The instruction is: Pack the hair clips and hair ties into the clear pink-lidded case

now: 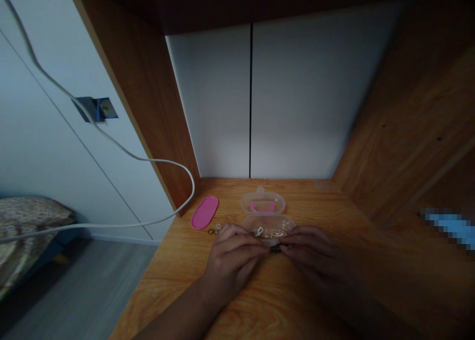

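Between the fingertips of my left hand (pixel 235 253) and my right hand (pixel 315 253) is a small dark item (pixel 275 249), too small to name. Both hands are closed in a pinch on it, one from each side. Just behind them a clear plastic case (pixel 272 222) lies with its lid (pixel 245 201) swung back, showing a pink handle (pixel 262 208). Shiny metal pieces (pixel 272 233) lie inside the case, partly hidden by my fingers. Several small rings or bands (pixel 216 229) rest on the desk by my left hand.
A pink oval tray or lid (pixel 205 213) lies on the wooden desk (pixel 256 300) to the left. A white cable (pixel 189 179) loops past the desk's left edge. Wooden side panels and a white back wall (pixel 289 107) enclose the desk. A bed (pixel 29 231) stands at far left.
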Motion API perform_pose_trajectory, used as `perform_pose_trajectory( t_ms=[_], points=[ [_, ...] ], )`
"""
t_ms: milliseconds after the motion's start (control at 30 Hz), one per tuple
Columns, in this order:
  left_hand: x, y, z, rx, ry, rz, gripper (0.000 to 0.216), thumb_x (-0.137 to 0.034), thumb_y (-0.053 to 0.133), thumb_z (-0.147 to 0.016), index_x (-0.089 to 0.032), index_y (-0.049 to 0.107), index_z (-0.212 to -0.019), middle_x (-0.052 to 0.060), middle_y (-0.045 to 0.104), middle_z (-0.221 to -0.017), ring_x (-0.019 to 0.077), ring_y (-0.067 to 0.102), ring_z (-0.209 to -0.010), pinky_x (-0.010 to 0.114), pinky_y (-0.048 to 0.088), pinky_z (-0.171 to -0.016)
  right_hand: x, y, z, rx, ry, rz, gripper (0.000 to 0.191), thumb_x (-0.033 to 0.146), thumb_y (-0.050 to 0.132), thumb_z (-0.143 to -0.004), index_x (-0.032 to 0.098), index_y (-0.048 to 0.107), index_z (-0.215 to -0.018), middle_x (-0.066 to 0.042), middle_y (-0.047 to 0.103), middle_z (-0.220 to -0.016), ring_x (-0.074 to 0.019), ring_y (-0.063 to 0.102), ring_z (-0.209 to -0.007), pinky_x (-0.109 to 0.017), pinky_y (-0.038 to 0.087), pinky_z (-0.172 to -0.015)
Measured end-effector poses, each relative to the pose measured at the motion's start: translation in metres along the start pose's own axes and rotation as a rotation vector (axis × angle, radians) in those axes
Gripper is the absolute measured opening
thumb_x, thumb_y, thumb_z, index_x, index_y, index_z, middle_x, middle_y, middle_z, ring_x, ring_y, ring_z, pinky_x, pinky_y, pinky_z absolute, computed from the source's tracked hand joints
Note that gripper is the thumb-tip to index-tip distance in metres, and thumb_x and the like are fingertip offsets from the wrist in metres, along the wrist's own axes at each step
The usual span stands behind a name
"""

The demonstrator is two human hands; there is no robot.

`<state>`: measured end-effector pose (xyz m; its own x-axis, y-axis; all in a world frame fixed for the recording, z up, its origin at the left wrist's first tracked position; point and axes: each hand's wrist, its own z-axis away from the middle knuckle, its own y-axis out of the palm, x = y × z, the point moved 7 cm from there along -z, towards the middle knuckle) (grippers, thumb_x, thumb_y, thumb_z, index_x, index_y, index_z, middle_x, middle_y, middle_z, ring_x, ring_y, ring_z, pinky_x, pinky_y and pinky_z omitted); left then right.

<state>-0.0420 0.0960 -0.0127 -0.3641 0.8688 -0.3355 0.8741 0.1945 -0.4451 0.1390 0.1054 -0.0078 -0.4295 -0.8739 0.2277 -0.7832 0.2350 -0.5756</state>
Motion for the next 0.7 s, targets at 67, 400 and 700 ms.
perform_pose_trajectory(
  t_ms=[67, 400, 700],
  points=[
    [0.0, 0.0, -0.001, 0.0, -0.002, 0.008, 0.024, -0.007, 0.069, -0.085, -0.022, 0.071, -0.103, 0.004, 0.078, -0.092, 0.0195, 0.063, -0.083, 0.034, 0.05, -0.074, -0.001, 0.0, 0.0, -0.004, 0.007, 0.021, 0.03, 0.022, 0.063, -0.091, 0.037, 0.068, -0.117, 0.0, 0.077, -0.101, -0.0198, 0.07, -0.096, -0.037, 0.06, -0.081],
    [0.004, -0.001, 0.001, -0.036, -0.032, -0.085, 0.025, -0.011, 0.068, -0.087, -0.024, 0.072, -0.108, 0.005, 0.078, -0.093, 0.0199, 0.063, -0.082, 0.035, 0.05, -0.074, -0.011, 0.001, 0.008, -0.032, 0.095, 0.065, 0.027, 0.021, 0.064, -0.09, 0.034, 0.067, -0.113, 0.0, 0.076, -0.1, -0.0215, 0.068, -0.098, -0.04, 0.059, -0.084],
    [0.035, -0.005, 0.006, -0.104, -0.317, -0.21, 0.013, -0.016, 0.069, -0.086, -0.023, 0.075, -0.095, 0.004, 0.077, -0.087, 0.0225, 0.061, -0.084, 0.04, 0.046, -0.077, -0.044, 0.01, 0.021, 0.013, 0.411, 0.101, 0.032, 0.032, 0.061, -0.091, 0.031, 0.063, -0.123, -0.009, 0.061, -0.126, -0.0269, 0.058, -0.119, -0.051, 0.053, -0.099]
  ],
)
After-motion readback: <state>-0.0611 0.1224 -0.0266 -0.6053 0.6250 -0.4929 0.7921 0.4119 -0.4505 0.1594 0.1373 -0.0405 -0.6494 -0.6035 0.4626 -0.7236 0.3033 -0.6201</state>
